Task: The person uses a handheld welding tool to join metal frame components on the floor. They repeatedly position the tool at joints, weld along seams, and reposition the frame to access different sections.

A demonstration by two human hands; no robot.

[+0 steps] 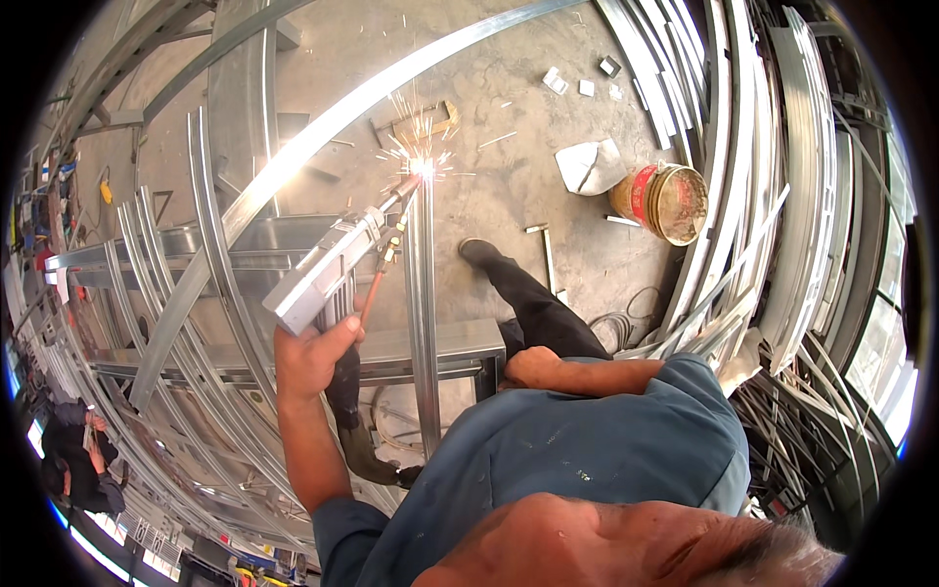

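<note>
My left hand [311, 360] grips a grey, boxy handheld welding gun [328, 264] by its handle, fingers wrapped round it. A thin reddish hose runs along the gun's side. Its nozzle tip meets the far end of a long, narrow metal profile [422, 293], where a bright glare and flying sparks hide the joint. That profile lies across a wide metal beam [440, 342] in front of me. Against my dark-trousered leg, beside the beam's end, rests my right hand [534, 368] with curled fingers. Whatever those fingers may hold is hidden.
Long metal profiles [196, 284] crisscross at left; more are stacked along the right [743, 147]. On the floor lie a clamp [445, 119], a hammer [548, 259], a tipped bucket [675, 205] and small square offcuts [555, 80]. Another person [83, 455] is at lower left.
</note>
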